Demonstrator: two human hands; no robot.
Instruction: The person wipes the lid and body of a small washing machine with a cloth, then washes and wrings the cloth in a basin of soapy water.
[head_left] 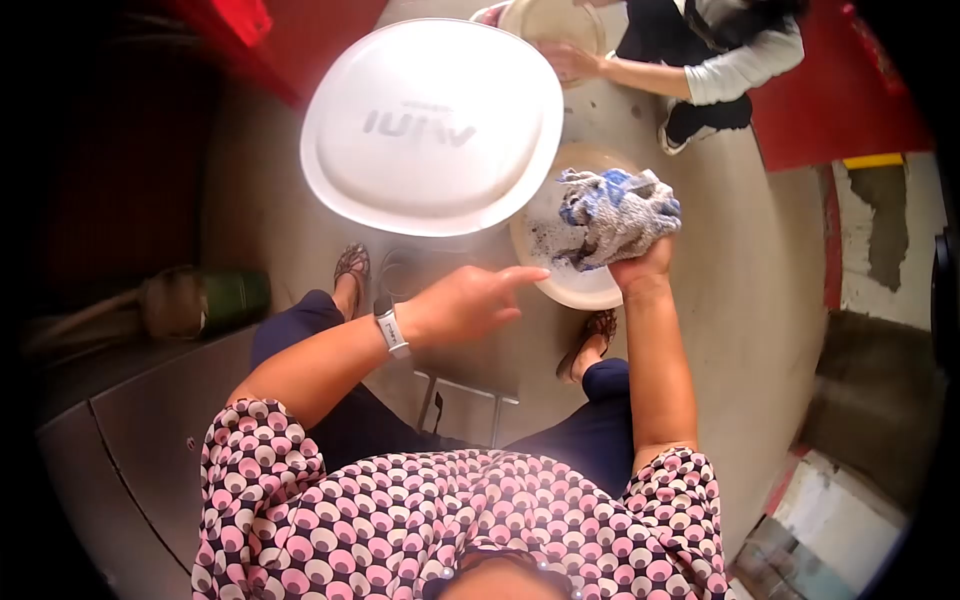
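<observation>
My right hand (645, 263) holds a bunched, wet-looking grey-and-blue cloth (630, 218) from below, above a pale round basin (590, 297). Whitish water with dark specks shows inside the basin. My left hand (463, 305), with a white watch on the wrist, hovers left of the basin. Its index finger stretches toward the basin's rim and the other fingers are partly curled, with nothing seen in them. Beyond my left hand is a large white rounded lid (430, 125) with grey lettering, upside down from here. What supports the lid is hidden.
Ahead, another person in a light-sleeved top (745, 68) has a hand at a second pale basin (555, 25). Red panels (830, 90) stand at the back. A green cylindrical object (235, 300) lies at the left, beside grey cabinet panels (150, 440). Metal stool legs (465, 385) show between my feet.
</observation>
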